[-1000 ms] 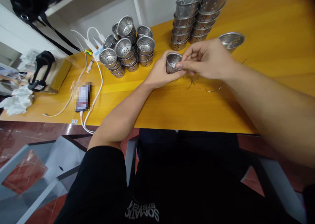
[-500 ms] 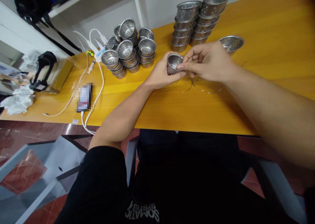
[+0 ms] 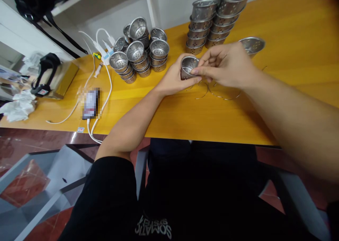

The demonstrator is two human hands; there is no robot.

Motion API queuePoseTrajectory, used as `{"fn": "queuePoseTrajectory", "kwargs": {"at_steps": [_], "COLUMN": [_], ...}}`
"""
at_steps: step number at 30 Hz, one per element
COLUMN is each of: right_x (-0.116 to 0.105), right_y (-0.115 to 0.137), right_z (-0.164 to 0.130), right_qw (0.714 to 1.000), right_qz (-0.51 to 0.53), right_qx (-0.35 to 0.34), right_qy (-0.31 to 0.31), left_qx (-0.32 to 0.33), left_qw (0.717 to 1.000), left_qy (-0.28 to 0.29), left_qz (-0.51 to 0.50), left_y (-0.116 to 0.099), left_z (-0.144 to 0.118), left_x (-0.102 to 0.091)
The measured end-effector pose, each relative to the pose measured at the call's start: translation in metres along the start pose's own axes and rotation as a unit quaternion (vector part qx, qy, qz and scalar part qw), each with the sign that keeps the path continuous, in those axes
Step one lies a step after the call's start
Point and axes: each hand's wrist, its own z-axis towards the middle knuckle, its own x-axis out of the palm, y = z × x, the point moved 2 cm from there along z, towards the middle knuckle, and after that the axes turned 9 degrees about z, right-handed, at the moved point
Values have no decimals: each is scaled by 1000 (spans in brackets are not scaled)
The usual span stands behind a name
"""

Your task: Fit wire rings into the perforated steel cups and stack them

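Note:
My left hand (image 3: 173, 80) grips a small perforated steel cup (image 3: 188, 66) just above the yellow table (image 3: 185, 117), its mouth turned up toward me. My right hand (image 3: 225, 66) comes in from the right, its thumb and fingers pinched at the cup's rim; whether a thin wire is between them I cannot tell. Several thin wire rings (image 3: 222, 92) lie on the table directly under and in front of both hands.
Short stacks of the same perforated cups (image 3: 139, 55) cluster at the back left; taller stacks (image 3: 212, 22) stand at the back centre. One single cup (image 3: 253, 45) lies behind my right hand. A phone (image 3: 90, 103), white cables (image 3: 104, 82) and a box with a black device (image 3: 50, 76) sit left.
Both hands stay together on the cup; they and the cup have barely shifted. The view has drifted slightly.

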Motion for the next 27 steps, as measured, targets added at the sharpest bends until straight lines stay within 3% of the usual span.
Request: {"fn": "queuePoseTrajectory", "kwargs": {"at_steps": [21, 27], "right_x": [7, 2], "right_y": [14, 16], "right_z": [0, 3], "right_qw": [1000, 1000], "right_qz": [-21, -16], "right_qx": [6, -14], "right_qy": [-17, 13], "left_qx": [-17, -26], "left_qw": [999, 999], "left_qy": [-6, -16], "left_qz": [26, 29], "left_y": [0, -6], "left_z": [2, 0], "left_x": [-1, -1]}}
